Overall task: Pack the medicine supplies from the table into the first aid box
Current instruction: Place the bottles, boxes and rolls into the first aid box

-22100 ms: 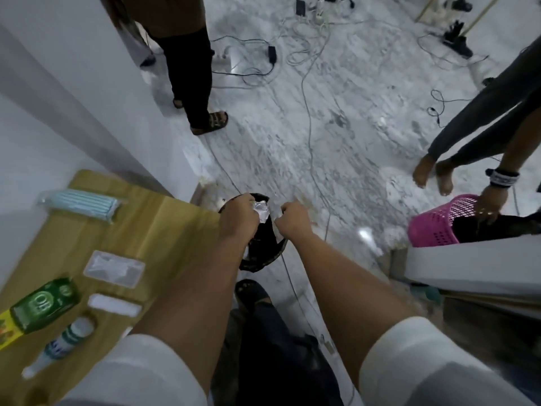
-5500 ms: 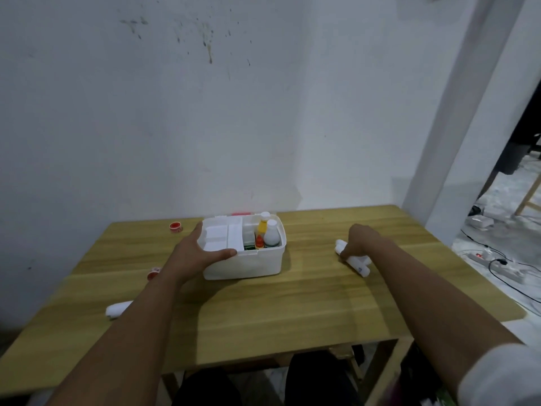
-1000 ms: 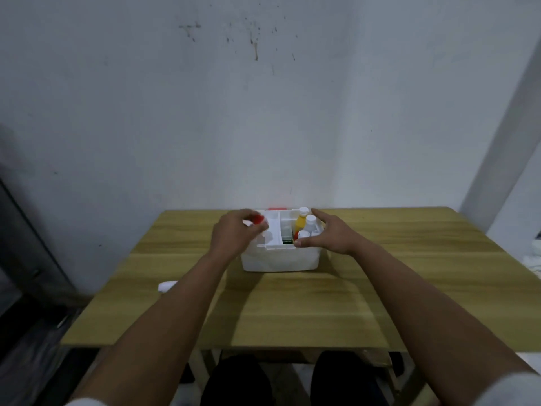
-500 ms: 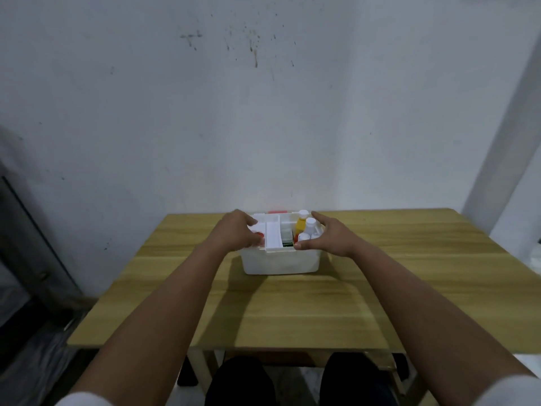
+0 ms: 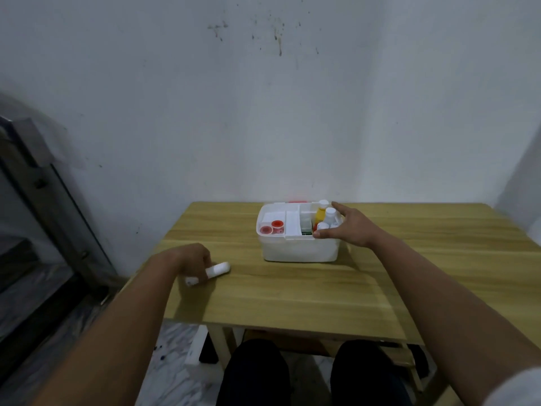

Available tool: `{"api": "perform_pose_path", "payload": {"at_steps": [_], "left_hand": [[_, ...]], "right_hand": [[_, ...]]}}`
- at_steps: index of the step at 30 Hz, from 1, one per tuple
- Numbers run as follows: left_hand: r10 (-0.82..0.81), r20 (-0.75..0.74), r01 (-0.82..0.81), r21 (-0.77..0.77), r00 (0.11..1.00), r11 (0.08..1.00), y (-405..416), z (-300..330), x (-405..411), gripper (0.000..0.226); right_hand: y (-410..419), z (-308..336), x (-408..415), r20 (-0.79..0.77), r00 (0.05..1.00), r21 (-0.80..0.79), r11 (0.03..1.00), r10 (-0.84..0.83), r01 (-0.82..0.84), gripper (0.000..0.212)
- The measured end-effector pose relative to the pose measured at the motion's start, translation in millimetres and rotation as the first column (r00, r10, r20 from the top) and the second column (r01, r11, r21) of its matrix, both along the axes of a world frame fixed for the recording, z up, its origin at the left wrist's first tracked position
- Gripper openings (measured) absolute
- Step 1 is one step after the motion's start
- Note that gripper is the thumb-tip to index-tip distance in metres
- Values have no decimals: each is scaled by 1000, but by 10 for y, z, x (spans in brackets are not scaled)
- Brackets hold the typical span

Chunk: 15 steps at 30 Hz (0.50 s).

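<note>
At far left a dark metal-framed panel leans by the white wall, above a marbled floor. Next, near the front-left corner of the wooden table, the left hand rests knuckles-up over a white roll that lies on its side; the fingers are curled down across its near end, but whether they have closed on it cannot be determined, as the palm hides the contact. A second white piece shows just below the fingers; it may be part of the same item. The roll appears light and somewhat soft, likely gauze or bandage; grasp it across the middle of its length with thumb opposing fingers, using light pressure, as a cylinder will roll if pushed. To the right, well apart from the roll, stands the first aid box, white, open-topped, at the table's rear centre. Its left compartment holds two red-capped pieces; the middle holds flat white packs; the right holds a yellow bottle and white bottles, upright. The right hand steadies the box at its right front corner, fingers spread, thumb on the front rim, gripping nothing else. The box is rigid plastic and should not slide while so braced. The tabletop is smooth, level and otherwise bare of supplies, so the roll looks like the last item.
</note>
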State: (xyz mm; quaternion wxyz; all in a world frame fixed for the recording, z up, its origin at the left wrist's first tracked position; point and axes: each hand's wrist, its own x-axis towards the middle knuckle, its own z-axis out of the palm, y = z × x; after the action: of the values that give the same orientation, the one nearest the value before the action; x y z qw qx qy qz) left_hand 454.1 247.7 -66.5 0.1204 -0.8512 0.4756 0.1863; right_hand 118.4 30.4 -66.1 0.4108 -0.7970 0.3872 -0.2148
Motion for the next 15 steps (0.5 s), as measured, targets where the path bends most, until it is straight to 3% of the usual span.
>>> {"api": "perform_pose_path", "payload": {"at_steps": [5,9,11,15], "left_hand": [[110,-59,-124,-330,992,936,-89,5,21,35],[77,-275,-246,-658,958,711,-426,419,-266,49],[21,-355,-283,-706,935,650,-626,606,-492,45],[-66,-310,-187,-717,949,671,-969,737,-960,34]], "right_hand": [[50,21,-18,15,1000,10,1000,2,-2,121],[63,39,-8,21,1000,12,1000,-2,2,119],[70,43,-7,14,1000,12,1000,-5,4,120],[44,20,-4,-8,1000,6,1000,-12,12,137]]}}
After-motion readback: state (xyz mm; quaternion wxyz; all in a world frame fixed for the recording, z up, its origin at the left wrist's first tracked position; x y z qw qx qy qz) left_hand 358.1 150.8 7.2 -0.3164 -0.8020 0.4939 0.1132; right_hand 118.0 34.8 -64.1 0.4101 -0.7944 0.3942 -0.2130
